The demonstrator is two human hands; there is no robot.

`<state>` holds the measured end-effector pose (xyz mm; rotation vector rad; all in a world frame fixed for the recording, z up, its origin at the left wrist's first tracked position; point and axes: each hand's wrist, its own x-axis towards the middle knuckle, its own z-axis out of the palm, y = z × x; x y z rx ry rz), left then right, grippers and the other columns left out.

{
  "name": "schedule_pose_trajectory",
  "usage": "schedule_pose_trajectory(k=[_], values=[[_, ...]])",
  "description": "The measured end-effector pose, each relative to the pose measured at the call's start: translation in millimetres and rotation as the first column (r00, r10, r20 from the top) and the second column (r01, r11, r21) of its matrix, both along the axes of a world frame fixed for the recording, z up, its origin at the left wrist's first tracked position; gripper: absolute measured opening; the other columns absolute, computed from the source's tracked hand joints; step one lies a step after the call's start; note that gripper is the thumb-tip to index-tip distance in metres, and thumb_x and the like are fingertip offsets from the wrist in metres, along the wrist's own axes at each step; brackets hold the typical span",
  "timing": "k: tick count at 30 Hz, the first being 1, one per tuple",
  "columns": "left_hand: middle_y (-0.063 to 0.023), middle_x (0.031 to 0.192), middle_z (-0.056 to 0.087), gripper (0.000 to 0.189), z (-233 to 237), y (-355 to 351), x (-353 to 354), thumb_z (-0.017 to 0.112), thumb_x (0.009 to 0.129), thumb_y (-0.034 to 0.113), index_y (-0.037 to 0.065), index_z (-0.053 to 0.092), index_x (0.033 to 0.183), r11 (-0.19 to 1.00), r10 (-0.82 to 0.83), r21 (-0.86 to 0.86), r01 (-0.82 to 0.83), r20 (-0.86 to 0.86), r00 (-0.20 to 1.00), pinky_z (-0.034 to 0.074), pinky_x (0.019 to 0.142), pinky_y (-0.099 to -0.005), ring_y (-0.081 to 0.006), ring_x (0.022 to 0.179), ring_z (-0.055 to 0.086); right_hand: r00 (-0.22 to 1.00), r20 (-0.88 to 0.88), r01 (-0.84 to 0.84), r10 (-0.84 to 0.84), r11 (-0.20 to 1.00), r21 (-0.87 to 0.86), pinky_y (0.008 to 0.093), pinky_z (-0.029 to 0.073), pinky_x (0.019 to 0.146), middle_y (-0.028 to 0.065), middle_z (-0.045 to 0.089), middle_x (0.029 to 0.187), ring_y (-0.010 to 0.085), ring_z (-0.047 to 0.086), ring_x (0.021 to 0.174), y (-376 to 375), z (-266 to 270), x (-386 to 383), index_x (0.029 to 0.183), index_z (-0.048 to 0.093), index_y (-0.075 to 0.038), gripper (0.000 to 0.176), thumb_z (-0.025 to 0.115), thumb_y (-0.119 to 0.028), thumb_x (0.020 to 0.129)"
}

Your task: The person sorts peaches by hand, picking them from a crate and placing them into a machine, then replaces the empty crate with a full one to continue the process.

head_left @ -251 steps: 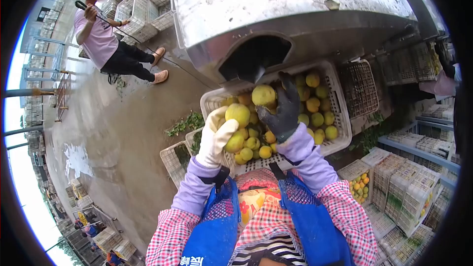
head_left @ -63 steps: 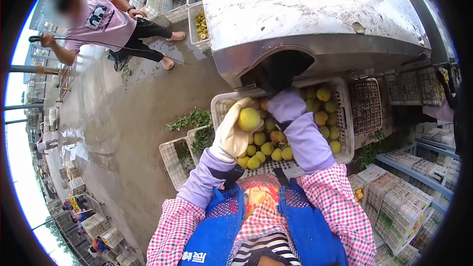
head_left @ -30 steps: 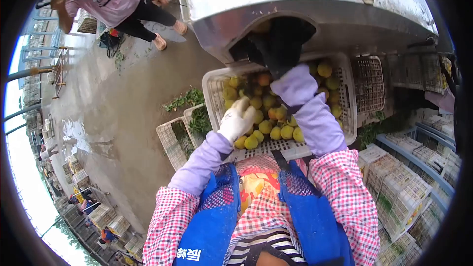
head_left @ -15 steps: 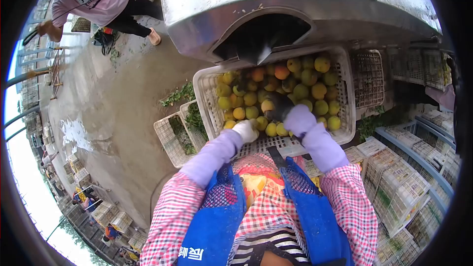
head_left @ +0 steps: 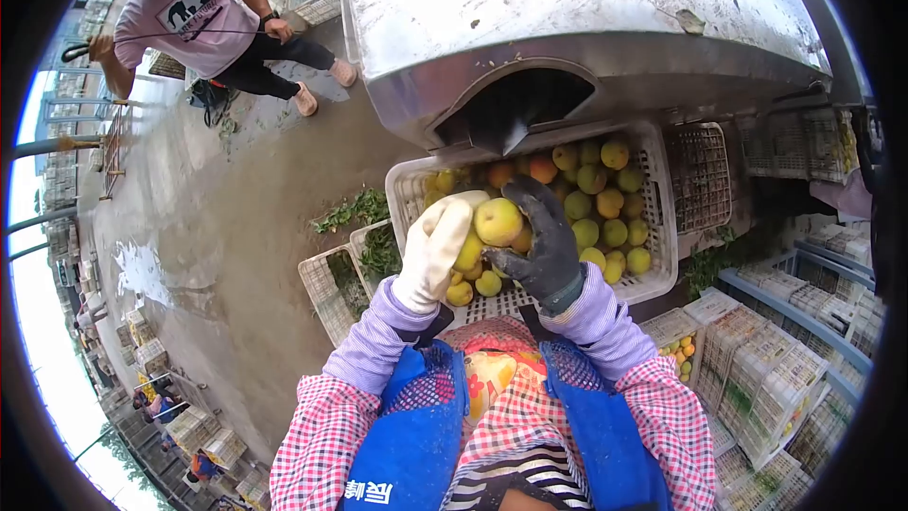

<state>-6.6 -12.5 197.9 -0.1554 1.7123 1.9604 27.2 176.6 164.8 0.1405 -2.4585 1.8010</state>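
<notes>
A round yellow-green fruit [head_left: 498, 222] is raised over the crate between my two hands. My left hand [head_left: 433, 251], in a white glove, is closed with its fingers curled at the fruit's left side. Another yellow fruit [head_left: 468, 253] shows against the left palm, partly covered. My right hand [head_left: 543, 244], in a black glove, curves round the raised fruit, thumb below it and fingers above. Beneath both hands stands a white plastic crate [head_left: 665, 218] full of green, yellow and orange-tinged fruit, partly hidden by the gloves.
A metal machine [head_left: 605, 66] overhangs the crate's far side with a dark chute opening [head_left: 515, 109]. Small crates [head_left: 331, 298] with leaves stand at left, stacked crates [head_left: 757, 369] at right. A person in pink [head_left: 203, 14] holds a thin cord at upper left.
Both hands have risen from among the fruit in the crate and come together, with fruit now between them. The person at upper left has shifted stance.
</notes>
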Motion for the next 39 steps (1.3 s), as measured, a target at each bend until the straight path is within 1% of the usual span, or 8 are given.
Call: schedule_pose_trajectory(k=[7, 12, 17, 21, 26, 31, 36, 39], values=[[-0.0123, 0.129, 0.066, 0.049, -6.0, 0.8, -2.0, 0.046, 0.11, 0.037, -0.003, 0.058, 0.137, 0.993, -0.037, 0.114, 0.042, -0.05, 0.998, 0.047, 0.106, -0.0347, -0.0195, 0.118, 0.062, 0.999, 0.045, 0.021, -0.014, 0.988, -0.155, 0.0431, 0.048, 0.107, 0.0211, 0.052, 0.139, 0.0361, 0.056, 0.126, -2.4, 5.2, -8.8, 0.135, 0.059, 0.002, 0.075, 0.087, -0.036, 0.076], [-0.0121, 0.131, 0.065, 0.048, -0.7, 4.0, -17.5, 0.046, 0.11, 0.035, -0.003, 0.057, 0.138, 1.0, -0.016, 0.011, 0.02, -0.317, 0.948, 0.045, 0.107, -0.035, -0.0195, 0.122, 0.06, 0.988, -0.149, 0.069, -0.044, 0.984, 0.164, 0.0476, 0.046, 0.108, 0.0231, 0.051, 0.142, 0.0395, 0.053, 0.129, -6.3, 12.8, -28.0, 0.137, 0.057, 0.002, 0.074, 0.083, -0.036, 0.08], [-0.0116, 0.127, 0.065, 0.045, -32.3, -0.1, -11.6, 0.053, 0.108, 0.034, 0.002, 0.055, 0.14, 0.873, 0.238, 0.395, -0.286, 0.167, 0.957, 0.05, 0.102, -0.0378, -0.0227, 0.115, 0.063, 0.819, -0.553, 0.458, -0.152, 0.754, 0.471, 0.052, 0.048, 0.1, 0.0212, 0.056, 0.136, 0.0443, 0.056, 0.121, -9.4, -26.2, -94.5, 0.132, 0.06, 0.001, 0.067, 0.082, -0.033, 0.078], [-0.0092, 0.127, 0.065, 0.042, -44.4, 2.7, -8.3, 0.058, 0.106, 0.033, 0.008, 0.056, 0.14, 0.759, 0.272, 0.502, -0.414, 0.334, 0.903, 0.053, 0.098, -0.0392, -0.0217, 0.113, 0.062, 0.991, 0.064, -0.13, 0.113, 0.864, 0.486, 0.0548, 0.039, 0.111, 0.0224, 0.053, 0.142, 0.0437, 0.048, 0.136, -2.6, -50.9, -80.3, 0.14, 0.056, -0.001, 0.076, 0.08, -0.04, 0.08], [-0.0129, 0.14, 0.056, 0.044, -41.6, 3.3, -19.5, 0.058, 0.106, 0.026, 0.007, 0.049, 0.145, 0.682, 0.296, 0.577, -0.449, 0.344, 0.891, 0.052, 0.101, -0.0404, -0.0252, 0.121, 0.06, 0.988, -0.145, -0.01, 0.056, 0.954, 0.298, 0.0556, 0.039, 0.109, 0.0225, 0.054, 0.143, 0.0431, 0.046, 0.138, -0.4, 1.5, -94.1, 0.139, 0.057, 0.0, 0.077, 0.077, -0.047, 0.08], [-0.0177, 0.145, 0.054, 0.048, -68.2, -4.6, -16.0, 0.055, 0.104, 0.015, 0.002, 0.045, 0.149, 0.993, 0.072, -0.042, -0.114, -0.553, 0.83, 0.048, 0.108, -0.0419, -0.0322, 0.13, 0.056, 0.893, -0.403, -0.036, 0.2, 0.925, 0.379, 0.0561, 0.041, 0.105, 0.0231, 0.06, 0.133, 0.0461, 0.05, 0.131, -22.1, -17.2, -55.6, 0.124, 0.062, 0.003, 0.076, 0.073, -0.059, 0.082], [-0.0181, 0.163, 0.036, 0.07, -18.2, 18.9, -20.2, 0.05, 0.105, 0.047, 0.005, 0.033, 0.158, 0.791, 0.438, 0.33, -0.515, 0.281, 0.854, 0.033, 0.118, -0.0508, -0.0376, 0.147, 0.038, 0.873, -0.476, 0.317, -0.11, 0.869, 0.38, 0.0573, 0.039, 0.109, 0.0232, 0.058, 0.132, 0.0469, 0.05, 0.128, -20.6, -28.9, -79.2, 0.125, 0.062, 0.002, 0.066, 0.073, -0.05, 0.085], [-0.0189, 0.166, 0.029, 0.082, -43.4, 5.9, -1.3, 0.049, 0.103, 0.059, 0.006, 0.027, 0.162, 0.85, 0.345, 0.322, -0.417, 0.259, 0.902, 0.031, 0.119, -0.0496, -0.0355, 0.149, 0.035, 0.899, -0.438, 0.309, -0.002, 0.711, 0.632, 0.0593, 0.043, 0.106, 0.023, 0.059, 0.134, 0.0499, 0.054, 0.126, -19.1, -22.3, -93.6, 0.124, 0.066, -0.003, 0.053, 0.074, -0.038, 0.085]])
